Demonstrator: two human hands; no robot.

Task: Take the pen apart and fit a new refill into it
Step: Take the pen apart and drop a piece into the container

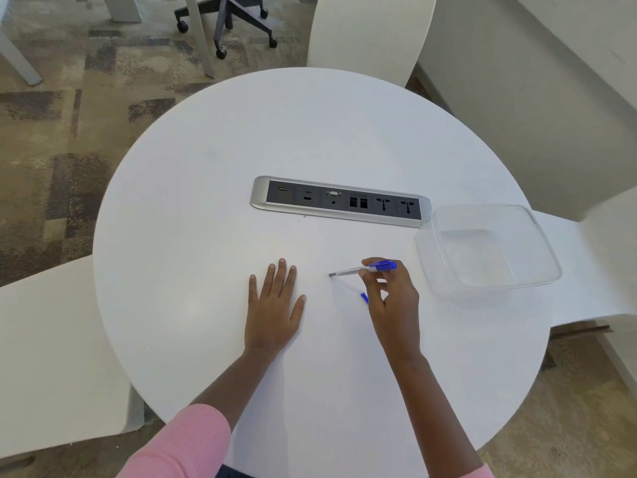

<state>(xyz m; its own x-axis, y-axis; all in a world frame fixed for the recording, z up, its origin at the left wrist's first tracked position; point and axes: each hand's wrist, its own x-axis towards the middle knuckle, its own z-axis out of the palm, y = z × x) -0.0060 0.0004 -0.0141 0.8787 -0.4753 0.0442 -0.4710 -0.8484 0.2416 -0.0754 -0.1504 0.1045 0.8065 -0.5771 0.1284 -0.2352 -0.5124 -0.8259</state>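
From the head view, the round white table point(206, 201) has broad bare surface from its left edge to its near edge. A silver and black socket strip point(341, 201) lies across its middle, and a clear plastic container point(448, 281) sits at the right edge. White chairs crowd the left edge point(51, 357), the far edge point(368, 32) and the right edge point(586, 270).

The pen point(348, 271) is right of centre, between the strip and the near edge. It has a clear barrel, a blue cap on its right end and a grey tip pointing left.

The right hand point(393, 301) pinches the pen near the cap with curled fingertips. A small blue piece point(364, 298) shows just beside that hand's fingers. The left hand point(274, 305) lies palm down on the table, fingers straight and slightly spread, well apart from the pen
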